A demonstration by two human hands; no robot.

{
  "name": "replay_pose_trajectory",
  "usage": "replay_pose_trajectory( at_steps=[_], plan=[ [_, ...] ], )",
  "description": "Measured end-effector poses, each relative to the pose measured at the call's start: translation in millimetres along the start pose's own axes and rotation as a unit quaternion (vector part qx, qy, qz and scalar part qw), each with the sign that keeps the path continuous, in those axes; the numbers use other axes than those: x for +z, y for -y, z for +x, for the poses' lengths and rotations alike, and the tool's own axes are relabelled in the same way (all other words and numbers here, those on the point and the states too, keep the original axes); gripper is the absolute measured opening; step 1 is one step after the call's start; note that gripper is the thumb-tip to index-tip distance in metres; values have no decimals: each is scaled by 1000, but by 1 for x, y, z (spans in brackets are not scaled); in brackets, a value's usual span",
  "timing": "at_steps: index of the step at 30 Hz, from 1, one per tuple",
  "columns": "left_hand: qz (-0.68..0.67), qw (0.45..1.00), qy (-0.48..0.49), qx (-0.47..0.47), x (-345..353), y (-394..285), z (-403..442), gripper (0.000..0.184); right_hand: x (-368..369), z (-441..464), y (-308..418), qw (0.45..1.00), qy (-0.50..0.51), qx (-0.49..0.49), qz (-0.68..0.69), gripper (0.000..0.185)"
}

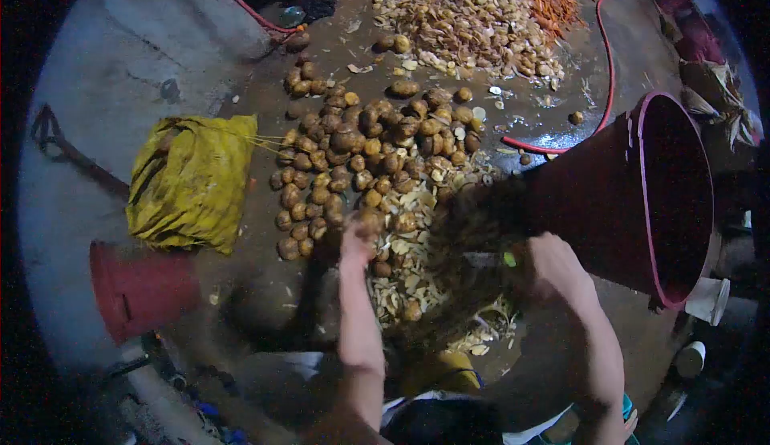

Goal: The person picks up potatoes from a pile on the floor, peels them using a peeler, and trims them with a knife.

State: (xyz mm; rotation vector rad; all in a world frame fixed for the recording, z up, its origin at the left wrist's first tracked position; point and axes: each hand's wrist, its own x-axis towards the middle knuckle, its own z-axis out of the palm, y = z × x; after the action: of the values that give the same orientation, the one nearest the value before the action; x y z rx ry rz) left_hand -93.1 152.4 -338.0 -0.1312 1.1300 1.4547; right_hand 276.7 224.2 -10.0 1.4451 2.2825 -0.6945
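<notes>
My left hand (pixel 358 244) is closed on a brown, round, potato-like root (pixel 369 222) at the near edge of a heap of similar roots (pixel 345 140). A knife (pixel 484 260) is in my closed right hand (pixel 557 264), its greyish blade pointing left with a spot of green near the grip. Motion blur and shadow hide the finer detail there. Between and below the hands, pale cut slices (pixel 409 264) lie on the wet floor.
Farther back is a large pile of pale slices (pixel 473 20), with orange strips (pixel 553 0) beside it. A tipped dark red bucket (pixel 642 196) lies right, near a red hose (pixel 611 68). Left are a yellow sack (pixel 192 180) and a red bucket (pixel 144 288).
</notes>
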Motion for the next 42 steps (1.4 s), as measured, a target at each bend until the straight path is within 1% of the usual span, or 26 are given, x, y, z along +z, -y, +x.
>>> replay_pose_trajectory(
  at_steps=[1,2,3,4,5,6,8,13,15,17,19,20,21,23,24,27,28,29,30,33,34,36,38,39,40,42],
  plan=[
    [-50,997,63,-5,41,-8,-52,33,8,4,-5,1000,-4,-2,1,16],
    [-107,990,41,-83,56,-7,-76,38,20,11,-14,999,-36,-13,6,23],
    [-117,988,92,-52,68,0,-97,46,25,14,-19,997,-68,-23,11,33],
    [-129,981,142,-22,80,7,-119,55,19,13,-13,997,-77,-25,9,33],
    [-143,973,176,53,108,8,-150,61,11,11,-2,993,-116,-16,20,33],
    [-140,971,184,57,121,4,-168,61,6,7,5,988,-153,-6,33,32],
    [-147,910,388,2,139,-4,-196,75,7,9,5,981,-191,-22,35,32],
    [-90,924,371,7,149,-12,-256,82,-13,-22,32,964,-241,-33,106,32],
    [-86,920,381,34,165,-27,-294,84,-6,-27,41,950,-283,-49,121,45],
    [-83,912,400,44,167,-33,-318,88,1,-37,48,935,-316,-67,149,44],
    [-181,925,331,38,172,-36,-354,92,9,-46,56,916,-343,-121,170,42],
    [-154,913,376,34,156,-36,-346,88,13,-49,60,914,-344,-126,172,42],
    [-150,913,378,39,149,-36,-348,88,16,-50,63,925,-326,-109,165,41],
    [-238,892,384,-15,142,-38,-357,90,21,-54,67,932,-313,-91,159,40],
    [-211,908,362,-2,140,-39,-364,96,26,-57,66,939,-300,-102,136,39],
    [-206,919,334,-21,131,-45,-380,95,40,-59,67,951,-272,-107,104,40],
    [-207,919,335,-20,129,-44,-385,95,46,-54,65,963,-224,-109,106,43],
    [-161,931,328,13,131,-45,-391,93,50,-51,64,972,-177,-112,108,46],
    [-113,939,321,47,132,-46,-397,91,55,-49,61,971,-178,-114,108,46],
    [-99,943,309,79,130,-49,-408,82,58,-51,61,975,-173,-110,87,49],
    [-98,943,309,79,124,-47,-403,82,58,-52,60,974,-182,-106,84,49],
    [-115,946,299,50,106,-44,-392,68,60,-57,64,973,-190,-102,83,49],
    [-117,949,288,57,108,-40,-390,61,63,-63,71,965,-192,-149,95,48],
    [-121,951,278,64,112,-39,-391,55,58,-77,80,957,-209,-176,95,40],
    [-119,951,279,63,114,-37,-394,55,53,-91,87,949,-210,-207,108,40],
    [39,932,266,245,117,-32,-401,62,58,-94,92,930,-218,-270,123,39]
  ],
)
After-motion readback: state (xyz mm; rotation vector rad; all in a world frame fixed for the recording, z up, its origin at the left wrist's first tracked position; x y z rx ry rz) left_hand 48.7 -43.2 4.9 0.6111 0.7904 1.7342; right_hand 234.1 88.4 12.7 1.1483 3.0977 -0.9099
